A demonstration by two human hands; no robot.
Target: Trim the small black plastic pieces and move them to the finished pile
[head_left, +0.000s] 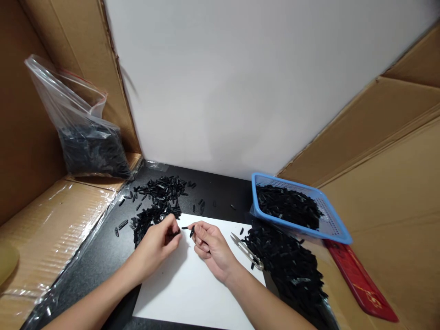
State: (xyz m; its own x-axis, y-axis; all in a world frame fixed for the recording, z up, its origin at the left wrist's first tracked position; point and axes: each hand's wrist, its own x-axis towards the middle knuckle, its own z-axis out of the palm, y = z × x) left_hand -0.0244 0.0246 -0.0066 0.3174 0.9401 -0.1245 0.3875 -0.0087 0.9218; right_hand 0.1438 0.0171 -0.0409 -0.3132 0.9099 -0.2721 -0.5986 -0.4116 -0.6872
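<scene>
My right hand is above the white sheet, closed. Between its thumb and forefinger it pinches a small, elongated black piece, which points downward. My left hand is curled at the sheet's upper left edge, beside a heap of loose black pieces. Something dark shows within its fingers, but I cannot make out what. Another small black piece lies between the two hands. To the right of my right hand, metal thread snips rest at the sheet's edge.
A blue plastic basket full of black pieces stands at the right, with a large dark pile below it. A red flat object lies farther right. A clear zip bag of black pieces sits left. Cardboard walls flank the table.
</scene>
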